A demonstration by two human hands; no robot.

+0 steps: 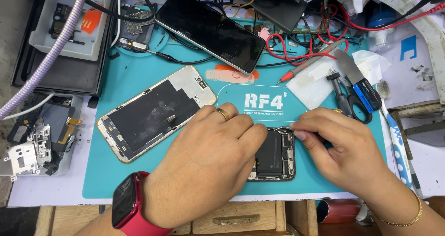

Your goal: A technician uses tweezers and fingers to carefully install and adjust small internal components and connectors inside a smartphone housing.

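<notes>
Both hands worked over one opened phone body [274,155] on the teal mat [134,78]: left hand [208,159] lay cupped over it, right hand [338,148] pinched tweezers [283,128] at its top edge. One detached screen [155,112] lay left; a second dark phone [211,30], scissors [346,99] behind.

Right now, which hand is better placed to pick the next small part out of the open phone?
Probably the right hand: it holds tweezers with the tip at the open phone's top edge. The left hand lies flat on the phone, steadying it.
</notes>
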